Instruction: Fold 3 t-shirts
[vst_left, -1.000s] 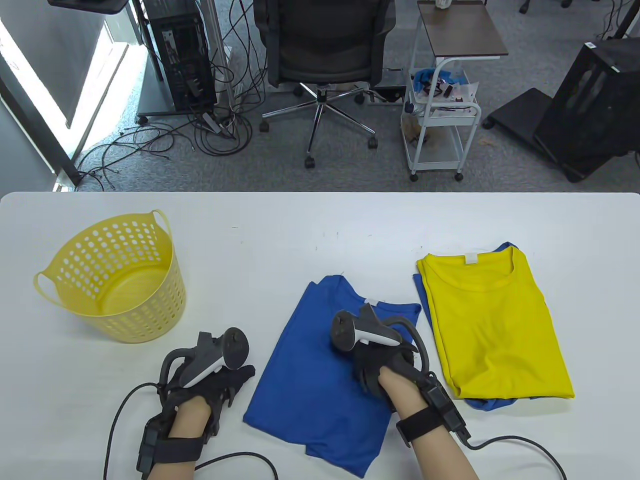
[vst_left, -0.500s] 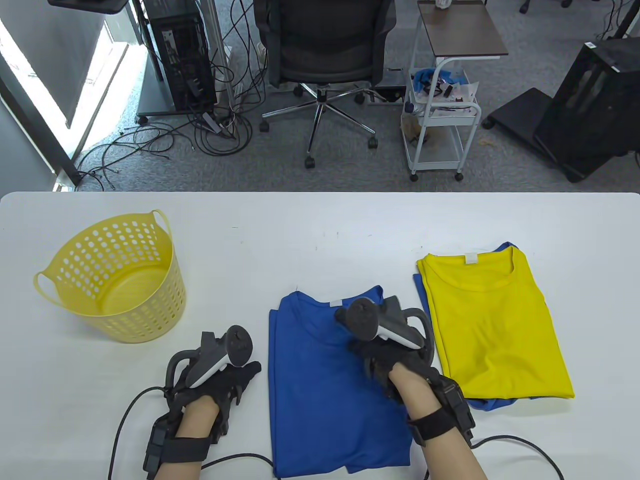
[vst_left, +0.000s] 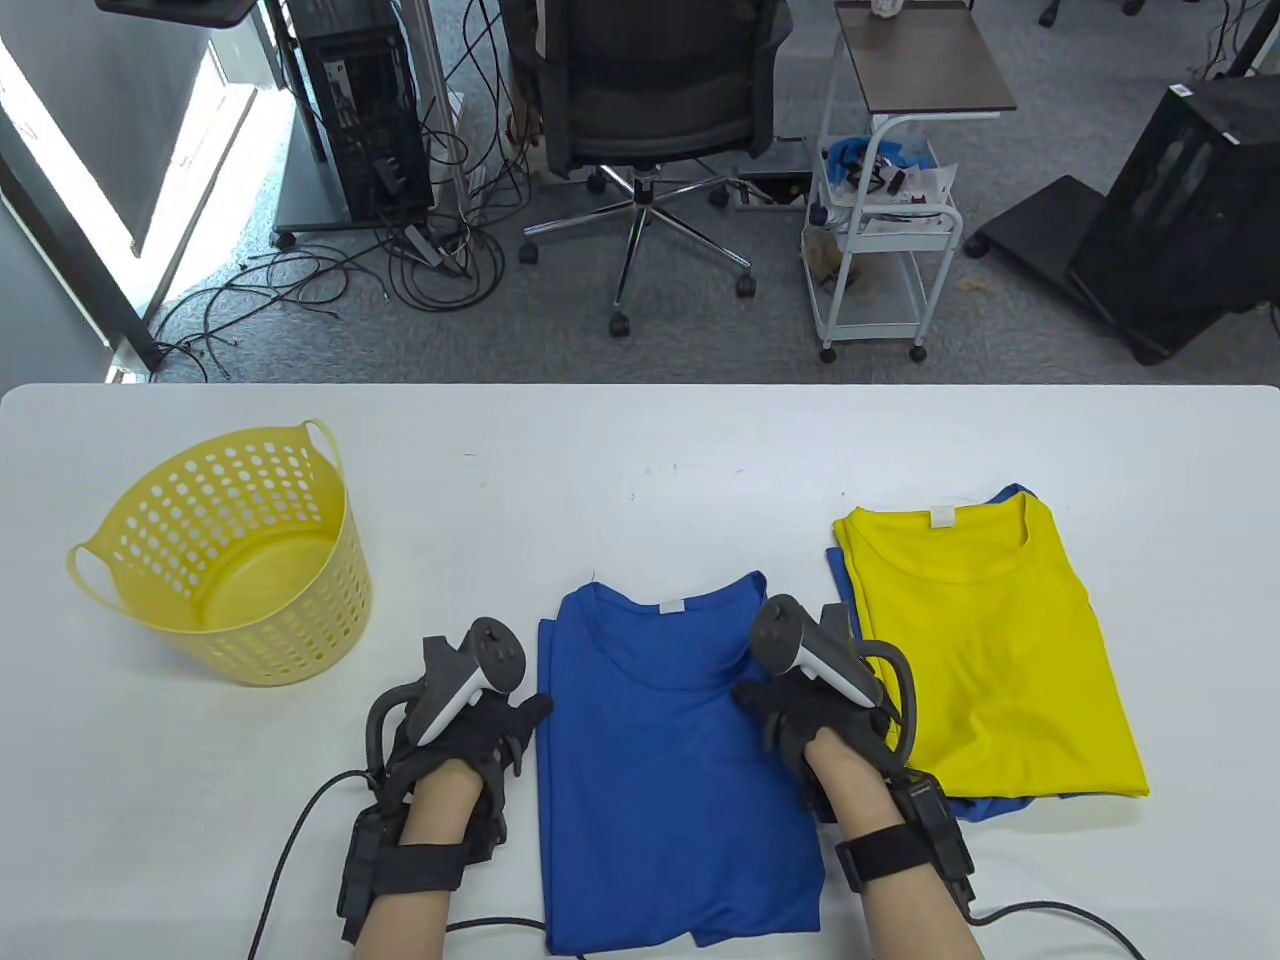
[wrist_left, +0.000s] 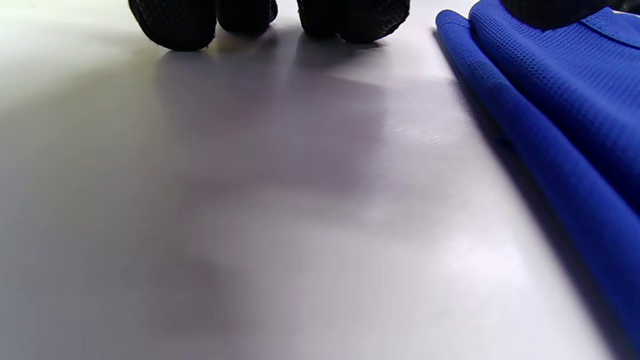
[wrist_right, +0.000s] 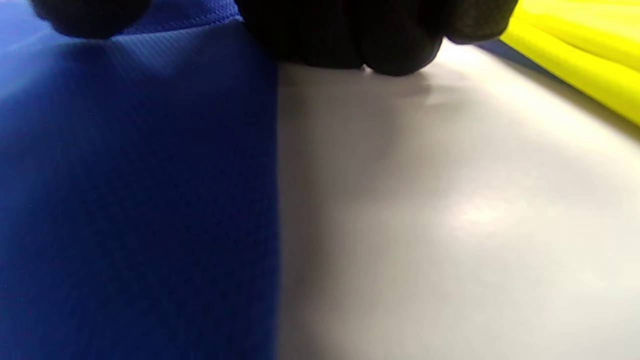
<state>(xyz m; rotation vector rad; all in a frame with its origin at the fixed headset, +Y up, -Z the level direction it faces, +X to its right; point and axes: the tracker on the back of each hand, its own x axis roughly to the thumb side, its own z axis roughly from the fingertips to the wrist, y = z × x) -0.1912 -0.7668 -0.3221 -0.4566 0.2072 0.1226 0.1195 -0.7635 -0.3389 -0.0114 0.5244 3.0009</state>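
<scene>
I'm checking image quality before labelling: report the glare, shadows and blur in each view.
Table view: sharp, with window glare at upper left; the blue t-shirt is evenly lit. Left wrist view: the fingertips cast a broad soft shadow on the table. Right wrist view: blurred, with a pale glare patch on the table.

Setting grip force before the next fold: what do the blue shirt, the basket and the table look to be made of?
Blue shirt: thin sports-type mesh knit, probably synthetic; the left wrist view shows a fine pinhole weave, matte.
Basket: yellow moulded plastic, with round holes through the wall and loop handles.
Table: hard, smooth white top, likely laminate; it shows soft glare in the wrist views.
</scene>
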